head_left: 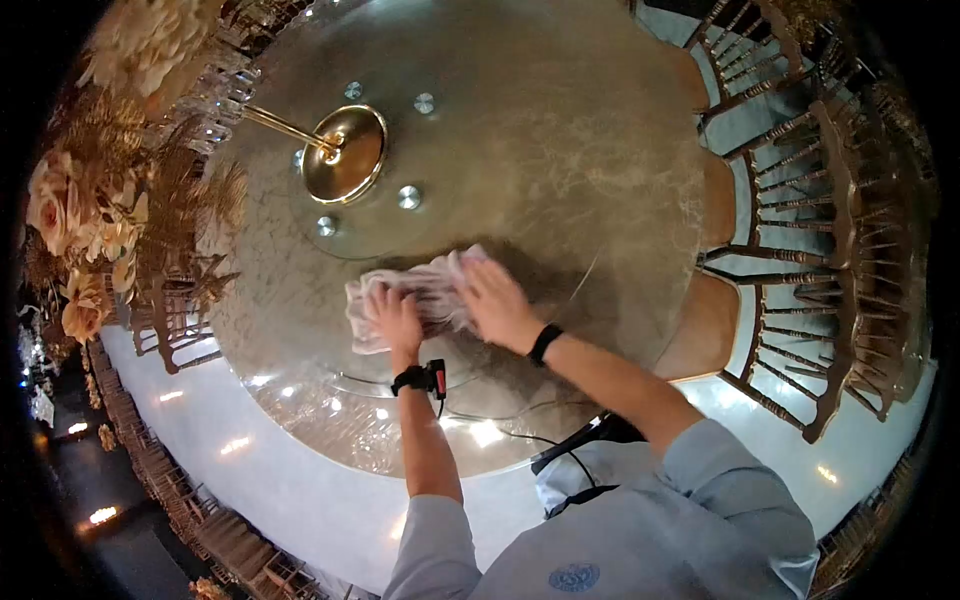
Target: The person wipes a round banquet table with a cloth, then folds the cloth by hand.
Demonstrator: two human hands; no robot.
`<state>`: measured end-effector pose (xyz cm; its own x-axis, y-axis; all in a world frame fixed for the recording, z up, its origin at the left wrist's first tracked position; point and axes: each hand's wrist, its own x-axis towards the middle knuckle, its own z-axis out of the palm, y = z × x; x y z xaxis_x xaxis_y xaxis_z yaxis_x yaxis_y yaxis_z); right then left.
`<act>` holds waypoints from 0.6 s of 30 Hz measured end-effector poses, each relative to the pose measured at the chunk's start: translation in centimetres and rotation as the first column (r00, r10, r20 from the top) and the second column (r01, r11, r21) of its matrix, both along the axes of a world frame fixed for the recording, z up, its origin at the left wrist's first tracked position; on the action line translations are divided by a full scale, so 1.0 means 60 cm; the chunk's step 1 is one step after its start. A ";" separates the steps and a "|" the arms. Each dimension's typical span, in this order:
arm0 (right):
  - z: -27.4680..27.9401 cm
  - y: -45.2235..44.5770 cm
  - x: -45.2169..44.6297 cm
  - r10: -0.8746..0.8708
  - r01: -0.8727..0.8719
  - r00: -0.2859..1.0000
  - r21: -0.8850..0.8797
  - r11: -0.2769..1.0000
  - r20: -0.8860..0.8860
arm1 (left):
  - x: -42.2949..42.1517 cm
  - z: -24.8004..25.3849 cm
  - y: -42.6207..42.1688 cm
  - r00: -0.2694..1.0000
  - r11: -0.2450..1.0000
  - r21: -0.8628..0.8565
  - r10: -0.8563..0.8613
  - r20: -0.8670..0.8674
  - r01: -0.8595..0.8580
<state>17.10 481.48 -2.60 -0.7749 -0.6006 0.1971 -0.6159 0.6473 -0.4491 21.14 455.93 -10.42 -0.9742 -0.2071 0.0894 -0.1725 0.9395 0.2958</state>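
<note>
Strong fisheye distortion, bright glare

Round glossy table with a gold stand and a crumpled cloth

The round table [600, 130] has a shiny brown-beige top with pale marbled veining, and bright light spots reflect along its near edge. On the far left part stands a gold stand [345, 155], its wide round base flat on the top. Small round clear pieces [409, 197] sit spaced around that base. Nearer, around the middle, a pale pinkish cloth [430, 290] lies bunched in folds. A thin light streak [584, 278] shows on the top just right of it.
</note>
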 end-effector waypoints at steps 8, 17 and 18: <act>-0.017 0.292 -0.145 -0.282 0.306 0.950 0.212 0.928 -0.134 | -0.144 0.102 0.388 0.979 0.945 0.263 -0.202 0.008 0.193; -0.008 0.187 0.014 -0.051 0.049 0.998 0.042 0.998 0.043 | -0.063 0.087 0.313 0.989 0.943 0.298 -0.138 -0.054 0.148; -0.004 0.166 0.035 -0.051 0.049 0.998 0.043 0.998 0.048 | -0.047 0.083 0.293 0.991 0.949 0.288 -0.115 -0.061 0.128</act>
